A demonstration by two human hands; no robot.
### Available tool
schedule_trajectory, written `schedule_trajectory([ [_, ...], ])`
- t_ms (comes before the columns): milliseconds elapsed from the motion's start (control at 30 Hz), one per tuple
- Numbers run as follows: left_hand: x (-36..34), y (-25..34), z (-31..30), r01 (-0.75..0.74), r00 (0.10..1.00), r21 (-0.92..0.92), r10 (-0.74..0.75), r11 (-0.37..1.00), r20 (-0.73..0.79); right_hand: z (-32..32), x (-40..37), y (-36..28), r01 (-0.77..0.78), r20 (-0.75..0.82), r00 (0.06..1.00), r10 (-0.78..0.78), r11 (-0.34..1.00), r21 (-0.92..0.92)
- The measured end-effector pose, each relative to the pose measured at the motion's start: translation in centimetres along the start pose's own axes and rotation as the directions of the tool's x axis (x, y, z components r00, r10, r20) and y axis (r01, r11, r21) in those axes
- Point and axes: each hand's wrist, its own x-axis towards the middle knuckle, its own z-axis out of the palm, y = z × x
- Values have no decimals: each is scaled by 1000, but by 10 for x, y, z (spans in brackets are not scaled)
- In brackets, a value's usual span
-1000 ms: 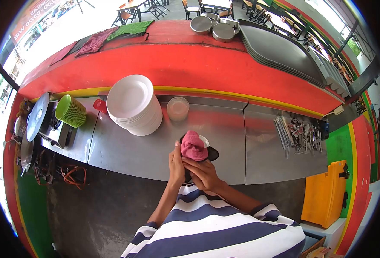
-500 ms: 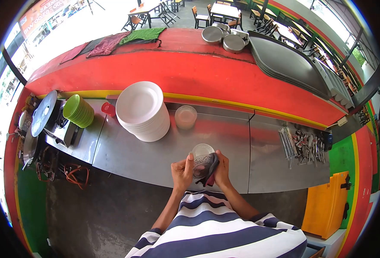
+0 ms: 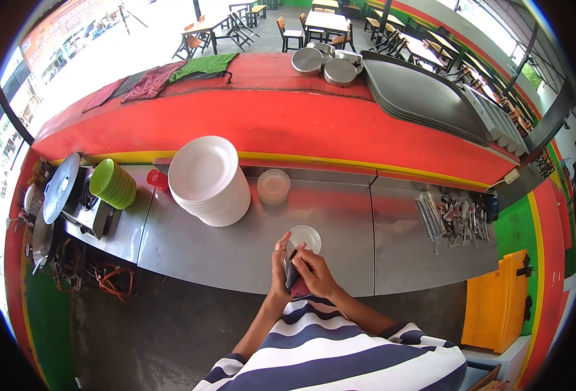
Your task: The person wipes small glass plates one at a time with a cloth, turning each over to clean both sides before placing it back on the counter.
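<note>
My left hand (image 3: 277, 270) is closed around the side of a small clear bowl (image 3: 287, 254), which is tilted and mostly hidden by my fingers. A dark grey and maroon cloth (image 3: 293, 276) is bunched against the bowl, and my right hand (image 3: 317, 275) presses it there with bent fingers. Just beyond my fingertips, another clear bowl (image 3: 308, 238) rests on the steel counter (image 3: 340, 260). Farther back stands a stack of clear bowls (image 3: 274, 187), left of centre.
A tall stack of white plates (image 3: 213, 195) stands left, beside a red cup (image 3: 158, 179) and stacked green bowls (image 3: 113, 184). Cutlery (image 3: 457, 218) lies at right. The red ledge (image 3: 268, 81) holds cloths (image 3: 203, 67), metal pans (image 3: 340, 72) and trays (image 3: 425, 98).
The bowl in my hands has turned steeply on its side, and my right hand has moved across it with the cloth. The view has shifted slightly.
</note>
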Motion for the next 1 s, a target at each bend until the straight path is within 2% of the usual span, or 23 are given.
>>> schedule_trajectory([
  [33, 3, 3, -5, 157, 987, -163, -160, 974, -7, 2, 2, 0, 28, 37, 999, -27, 999, -28],
  [133, -1, 4, 3, 58, 998, -6, -58, 998, 41, 10, 14, -11, 154, -158, 972, -174, 980, -129],
  [167, -7, 4, 11, 75, 997, 39, -74, 996, -19, 12, 15, -11, 134, -178, 970, -165, 975, -175],
  [233, -7, 3, 10, 48, 999, 53, -47, 997, -24, 15, 18, -9, 91, -223, 963, -153, 960, -264],
  [267, -5, 3, 9, 33, 999, 62, -32, 998, -21, 15, 19, -9, 81, -178, 974, -143, 946, -315],
  [300, -4, 2, 8, 14, 998, -1, -14, 1000, -66, 15, 17, -9, 71, -137, 982, -129, 928, -366],
  [367, -3, -4, -5, -2, 999, -89, -3, 996, -51, 12, 11, -5, 13, -83, 995, -54, 900, -435],
  [400, -2, -4, -7, -8, 999, -134, 2, 991, -45, 9, 8, -4, -38, -33, 999, 27, 913, -407],
  [433, -4, -2, -3, 10, 993, -93, -21, 996, -120, 4, 5, -3, -91, 20, 994, 106, 920, -380],
  [467, -3, -2, -5, 16, 996, -110, -26, 994, -86, 0, 3, -2, -144, 74, 981, 182, 924, -355],
  [500, -3, -2, -9, 24, 998, -128, -31, 992, -53, -3, 0, 1, -193, 58, 974, 217, 942, -274],
  [567, -6, 7, -1, 57, 998, -128, -61, 990, -33, -10, -6, 28, -326, 53, 945, 322, 937, 128],
  [600, -4, 6, -2, 56, 998, -192, -59, 980, -8, -15, -3, 20, -365, 53, 928, 369, 873, 323],
  [633, -3, 4, -5, 60, 998, -257, -57, 965, 18, -26, -6, 5, -456, 67, 869, 490, 742, 491],
  [733, 0, 3, -12, 60, 998, -282, -53, 958, 35, -47, -17, 44, -466, -17, 811, 585, 663, 586],
  [833, 6, -4, -24, 84, 997, -126, -83, 989, 13, -50, -32, 56, -569, 54, 821, 569, 807, 157],
  [900, 9, -14, -30, 128, 991, -15, -127, 992, 50, -47, -43, 56, -553, 154, 831, 534, 823, 132],
  [933, 11, -18, -32, 119, 991, 103, -124, 987, 43, -46, -48, 55, -543, 205, 833, 515, 831, 121],
  [1000, 16, -23, -35, 92, 994, 334, -108, 938, 29, -48, -57, 68, -551, 113, 834, 540, 819, 160],
])
